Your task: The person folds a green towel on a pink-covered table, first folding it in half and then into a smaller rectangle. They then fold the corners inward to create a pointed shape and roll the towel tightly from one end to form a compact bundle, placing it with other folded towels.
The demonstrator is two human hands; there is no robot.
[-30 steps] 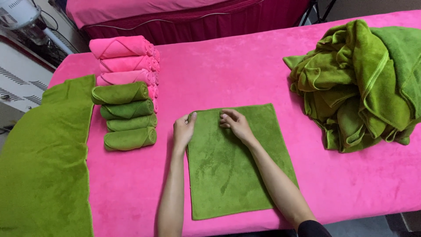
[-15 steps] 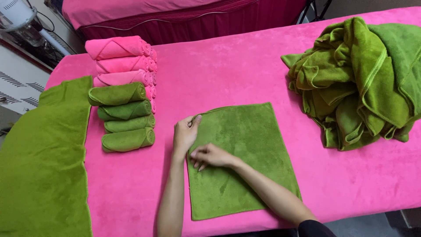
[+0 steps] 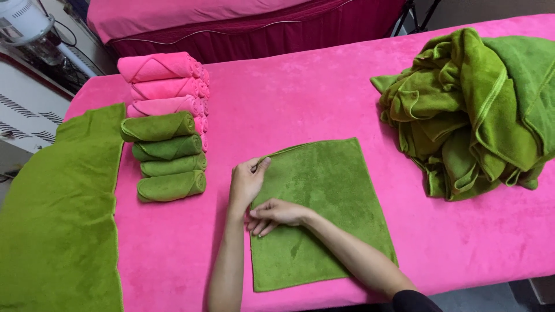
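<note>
1. Bench (image 3: 324, 98), covered in pink cloth: it is carrying all the work. The widest bare stretch is lying between the flat towel and the far edge; the near edge is running just below the towel's lower hem, leaving little margin there.
2. Large green cloth (image 3: 58, 225): it is lying flat along the left end of the bench, draping toward the near edge.
3. Green heap (image 3: 474, 110): unfolded towels are piled at the right end, apart from the flat towel.
4. Towel (image 3: 329, 202), green and square: it is lying flat near the front middle of the bench. Judged step: its left edge is being gathered for a first fold or roll; the next move is calling for an even lift along that edge, with free room to the right.
5. Rolls: four green rolls (image 3: 167, 159) are lying in a row left of the towel, pink rolls (image 3: 162, 86) just behind them.
6. Left hand (image 3: 247, 182): it is pinching the towel's upper left corner between thumb and fingers.
7. Right hand (image 3: 276, 214): crossing over, it is resting on the towel near its left edge, fingers curled together, pressing down.
</note>
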